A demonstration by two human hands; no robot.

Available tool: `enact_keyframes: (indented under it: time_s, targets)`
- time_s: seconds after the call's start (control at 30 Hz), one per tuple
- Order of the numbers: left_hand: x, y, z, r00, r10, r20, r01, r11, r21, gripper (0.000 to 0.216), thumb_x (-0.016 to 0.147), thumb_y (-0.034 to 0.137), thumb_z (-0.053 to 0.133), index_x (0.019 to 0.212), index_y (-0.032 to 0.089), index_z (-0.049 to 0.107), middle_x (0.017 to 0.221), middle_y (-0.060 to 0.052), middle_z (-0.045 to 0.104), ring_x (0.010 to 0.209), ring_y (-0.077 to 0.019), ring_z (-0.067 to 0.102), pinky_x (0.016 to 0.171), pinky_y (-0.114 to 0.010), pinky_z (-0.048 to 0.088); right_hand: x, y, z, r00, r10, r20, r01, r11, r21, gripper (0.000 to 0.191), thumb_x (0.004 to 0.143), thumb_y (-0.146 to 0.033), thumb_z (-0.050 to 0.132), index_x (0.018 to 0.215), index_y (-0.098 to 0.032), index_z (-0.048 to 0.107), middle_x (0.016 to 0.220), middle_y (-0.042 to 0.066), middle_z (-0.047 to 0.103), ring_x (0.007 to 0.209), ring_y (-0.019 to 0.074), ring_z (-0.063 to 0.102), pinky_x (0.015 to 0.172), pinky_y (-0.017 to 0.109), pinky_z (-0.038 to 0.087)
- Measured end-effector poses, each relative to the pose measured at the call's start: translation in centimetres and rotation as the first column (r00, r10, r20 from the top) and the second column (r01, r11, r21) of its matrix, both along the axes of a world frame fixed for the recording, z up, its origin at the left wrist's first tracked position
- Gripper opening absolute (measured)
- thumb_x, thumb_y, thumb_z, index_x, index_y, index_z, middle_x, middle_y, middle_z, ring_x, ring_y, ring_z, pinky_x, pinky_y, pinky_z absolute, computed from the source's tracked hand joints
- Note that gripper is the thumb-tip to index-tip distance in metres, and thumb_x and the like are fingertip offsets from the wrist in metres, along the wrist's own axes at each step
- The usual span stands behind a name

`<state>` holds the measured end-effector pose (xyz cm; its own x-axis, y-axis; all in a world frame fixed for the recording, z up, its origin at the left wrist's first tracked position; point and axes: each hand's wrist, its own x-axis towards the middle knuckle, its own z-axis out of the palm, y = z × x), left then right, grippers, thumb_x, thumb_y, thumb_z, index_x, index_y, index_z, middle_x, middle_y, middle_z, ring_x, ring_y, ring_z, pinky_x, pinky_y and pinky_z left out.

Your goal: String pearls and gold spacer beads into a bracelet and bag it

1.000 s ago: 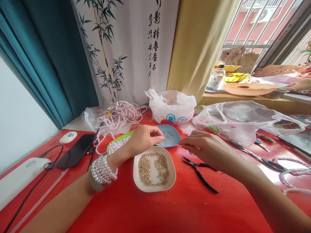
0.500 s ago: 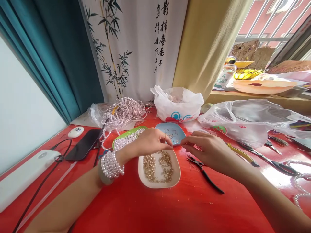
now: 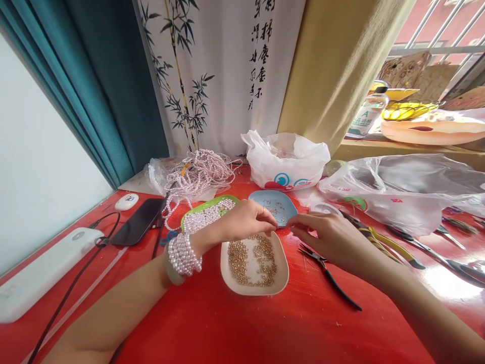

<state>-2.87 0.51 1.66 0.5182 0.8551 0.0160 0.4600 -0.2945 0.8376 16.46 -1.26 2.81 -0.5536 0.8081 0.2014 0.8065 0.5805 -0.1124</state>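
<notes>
My left hand (image 3: pixel 246 221) hangs over the far edge of a cream tray (image 3: pixel 254 289) of gold beads (image 3: pixel 238 260), its fingertips pinched together. Whatever they hold is too small to make out. Pearl strands (image 3: pixel 184 254) circle that wrist. Opposite, my right hand (image 3: pixel 322 230) is also pinched, its fingertips a short gap from the left ones, on something I cannot make out. Just beyond both hands lies a blue tray (image 3: pixel 291 207) with small metal pieces. A green tray (image 3: pixel 185 217) of white pearls (image 3: pixel 204 216) is partly behind my left hand. Black-handled pliers (image 3: pixel 333 283) rest below my right hand.
Pink bead strings (image 3: pixel 204 174) are heaped at the back left. A white plastic bag (image 3: pixel 286 162) and a clear bag (image 3: pixel 394 187) stand behind. Yellow-handled pliers (image 3: pixel 394 245) and scissors (image 3: pixel 428 253) lie right. A phone (image 3: pixel 138 222) and a white power bank (image 3: pixel 49 273) sit left.
The camera view has shifted, so the table things appear slightly further right. Both hands stay pinched near each other, with the fingertips a little closer to the blue tray's near edge.
</notes>
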Motion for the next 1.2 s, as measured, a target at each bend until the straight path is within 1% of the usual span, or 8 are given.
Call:
enact_keyframes:
  time_s: [0.17,0.4,0.57,0.7,0.83,0.97,1.1,1.2]
  targets:
    - [0.4,-0.2,-0.8,1.000,-0.007,-0.003,0.007,0.998,0.063,0.020,0.072,0.025,0.053,0.078,0.014,0.068,0.067,-0.003,0.067,0.061,-0.0127,0.058,0.051,-0.021,0.039,-1.2,-0.3,-1.6,0.999,0.002,-0.035,-0.001,0.999,0.036,0.021,0.086,-0.024,0.043,0.085,-0.016,0.063,0.065,0.005,0.067,0.050,0.0152,0.056,0.044,0.023,0.033]
    - [0.2,-0.1,-0.5,0.987,-0.019,-0.159,0.039,0.991,0.126,0.017,0.066,0.016,0.051,0.073,0.014,0.067,0.067,-0.002,0.067,0.062,-0.0130,0.057,0.054,-0.022,0.039,-1.0,-0.2,-2.3,0.998,0.053,0.028,-0.051,0.995,-0.084,0.023,0.087,-0.017,0.036,0.082,-0.016,0.059,0.060,0.004,0.062,0.049,0.0150,0.054,0.045,0.024,0.030]
    - [-0.9,0.2,-0.7,0.977,-0.025,-0.210,0.044,0.995,0.088,0.016,0.065,0.017,0.052,0.071,0.014,0.067,0.065,-0.002,0.066,0.060,-0.0126,0.056,0.053,-0.021,0.038,-0.9,0.2,-2.5,0.993,0.048,-0.105,-0.071,0.972,-0.225,0.023,0.084,-0.012,0.035,0.080,-0.018,0.057,0.063,0.003,0.062,0.053,0.0136,0.057,0.048,0.021,0.035]
    - [-1.8,0.3,-1.9,0.972,-0.023,-0.233,0.047,0.994,0.099,0.016,0.069,0.018,0.051,0.073,0.016,0.066,0.067,-0.001,0.066,0.061,-0.0133,0.058,0.055,-0.022,0.040,-0.8,0.4,-3.0,0.994,0.033,-0.103,-0.051,0.982,-0.181,0.024,0.083,-0.012,0.033,0.077,-0.018,0.055,0.064,0.003,0.062,0.051,0.0136,0.055,0.048,0.022,0.035]
    - [-1.7,0.0,-3.4,0.955,0.026,-0.296,0.038,0.977,0.212,0.017,0.074,0.017,0.050,0.080,0.017,0.066,0.078,-0.003,0.068,0.071,-0.0162,0.061,0.065,-0.026,0.043,-0.7,0.8,-3.6,0.983,-0.040,-0.177,0.017,0.991,-0.131,0.022,0.086,-0.020,0.031,0.074,-0.020,0.050,0.058,0.002,0.059,0.047,0.0147,0.052,0.046,0.024,0.036]
    - [-1.4,-0.7,-4.1,0.934,0.003,-0.357,0.120,0.939,0.323,0.017,0.077,0.017,0.051,0.088,0.016,0.064,0.089,-0.007,0.064,0.083,-0.0202,0.059,0.074,-0.030,0.043,-1.2,0.6,-4.4,0.947,-0.048,-0.318,-0.022,0.977,-0.211,0.018,0.088,-0.026,0.032,0.077,-0.023,0.046,0.061,-0.001,0.061,0.052,0.0155,0.057,0.048,0.025,0.040]
    - [-1.5,-0.9,-4.6,0.932,0.012,-0.362,0.108,0.945,0.309,0.017,0.077,0.018,0.053,0.091,0.017,0.063,0.093,-0.007,0.060,0.084,-0.0193,0.058,0.074,-0.028,0.044,-2.2,-0.3,-5.1,0.921,-0.037,-0.387,-0.069,0.964,-0.255,0.016,0.087,-0.028,0.035,0.076,-0.023,0.045,0.061,-0.002,0.061,0.053,0.0149,0.058,0.049,0.024,0.042]
    - [-1.6,-0.7,-4.9,0.943,-0.006,-0.332,0.104,0.955,0.279,0.011,0.076,0.015,0.054,0.082,0.017,0.064,0.087,-0.006,0.061,0.082,-0.0184,0.057,0.074,-0.027,0.043,-2.7,-0.7,-5.7,0.905,-0.017,-0.425,-0.106,0.959,-0.263,0.016,0.087,-0.027,0.037,0.075,-0.023,0.047,0.059,-0.002,0.061,0.051,0.0143,0.057,0.048,0.024,0.042]
